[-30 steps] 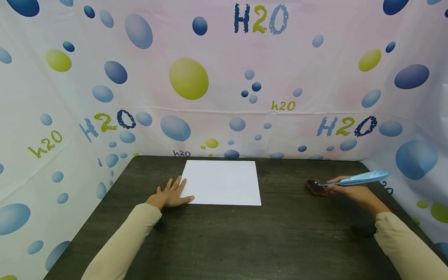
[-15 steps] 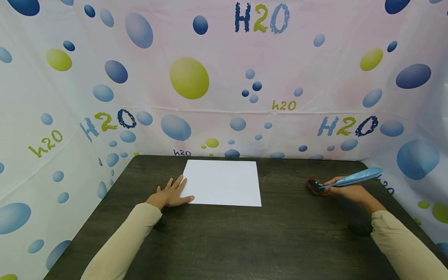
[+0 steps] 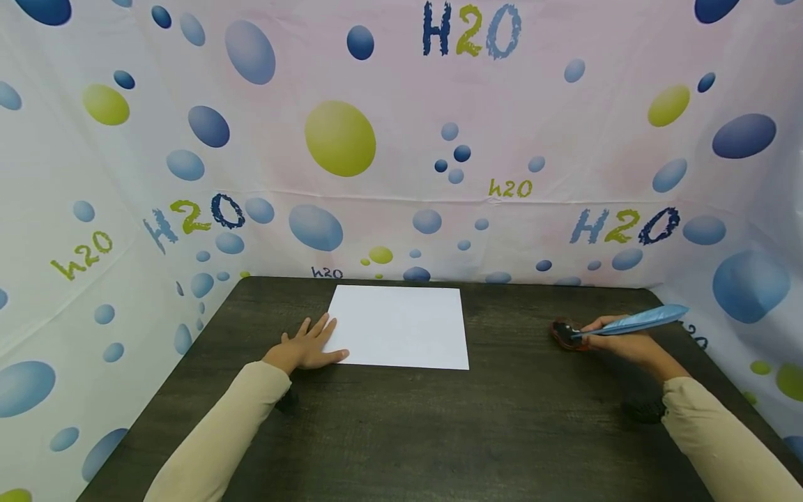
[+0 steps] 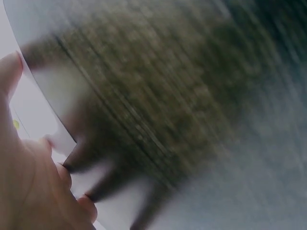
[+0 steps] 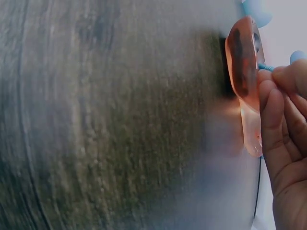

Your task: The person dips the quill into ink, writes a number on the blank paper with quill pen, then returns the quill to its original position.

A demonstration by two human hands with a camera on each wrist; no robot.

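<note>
My left hand [image 3: 306, 348] lies with spread, straight fingers at the left edge of a blank white sheet of paper [image 3: 401, 328], thumb on its near left corner. Over to the right, my right hand [image 3: 621, 339] pinches a light blue feather quill [image 3: 652, 318] near its lower end. The quill's tip is down in a small reddish, see-through dish [image 3: 554, 340] that holds something dark, seemingly liquid. From the right wrist, the same dish [image 5: 242, 62] shows orange walls and a pale tab toward the hand; the quill's shaft [image 5: 265, 67] shows between thumb and fingers.
Both hands work over a dark wood-grain table [image 3: 401, 432]. A white curtain [image 3: 401, 139] printed with blue and green dots and "H2O" lettering hangs behind and along the sides. Dark wooden surface lies between the paper and the dish.
The right hand has shifted slightly left, and the feather's top end swung up and left, then dipped a little. Its tip stays in the dish. The left hand stays on the paper.
</note>
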